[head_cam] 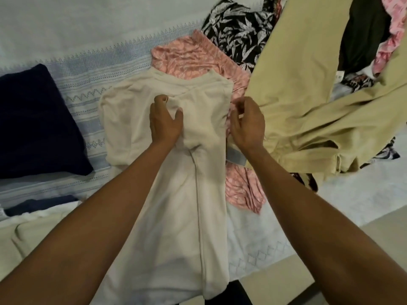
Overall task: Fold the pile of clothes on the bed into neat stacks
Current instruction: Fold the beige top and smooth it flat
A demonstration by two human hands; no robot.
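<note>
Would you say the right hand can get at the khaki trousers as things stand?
Likely yes: the right hand seems to hold nothing, and the khaki trousers lie just beside it with nothing between.

No readable text, labels or numbers
</note>
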